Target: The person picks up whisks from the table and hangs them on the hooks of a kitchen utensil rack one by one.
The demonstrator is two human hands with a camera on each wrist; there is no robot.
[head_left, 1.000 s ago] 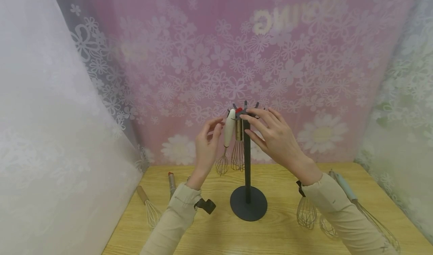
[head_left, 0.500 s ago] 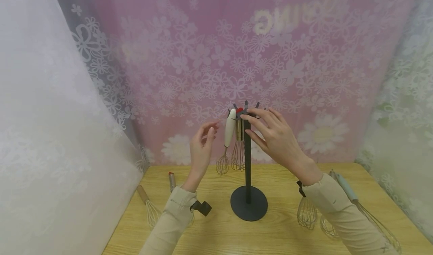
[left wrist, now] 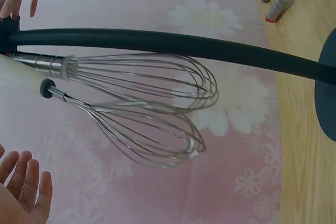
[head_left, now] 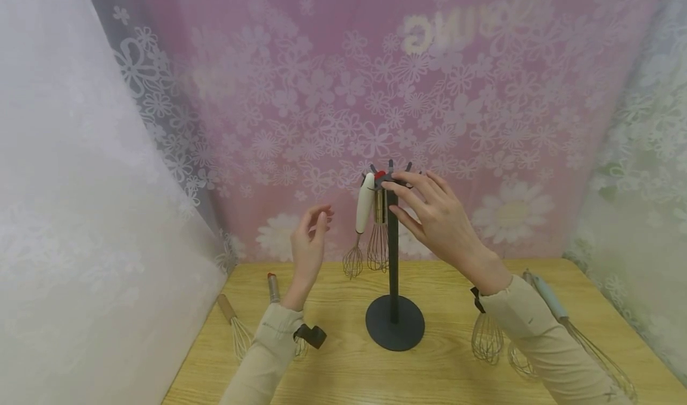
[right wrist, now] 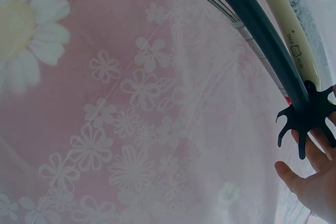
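A black utensil stand with a ring of hooks at its top stands on the table. From the hooks hang a whisk with a cream handle and a steel whisk with a red end. Both wire heads point down, clear of the table. My right hand rests its fingertips on the hook ring, with the thumb apart from the others beside the pole. Left of the cream whisk, my left hand is in the air, holding nothing, its fingers relaxed.
On the table's left lie a wooden-handled whisk and a steel-handled whisk with a red end, partly behind my sleeve. At right, a light-blue-handled whisk and another wire whisk lie around my right forearm. Flowered curtains stand behind.
My left hand has moved left and down, away from the cream whisk. The right hand, the stand and the hanging whisks stay practically in place.
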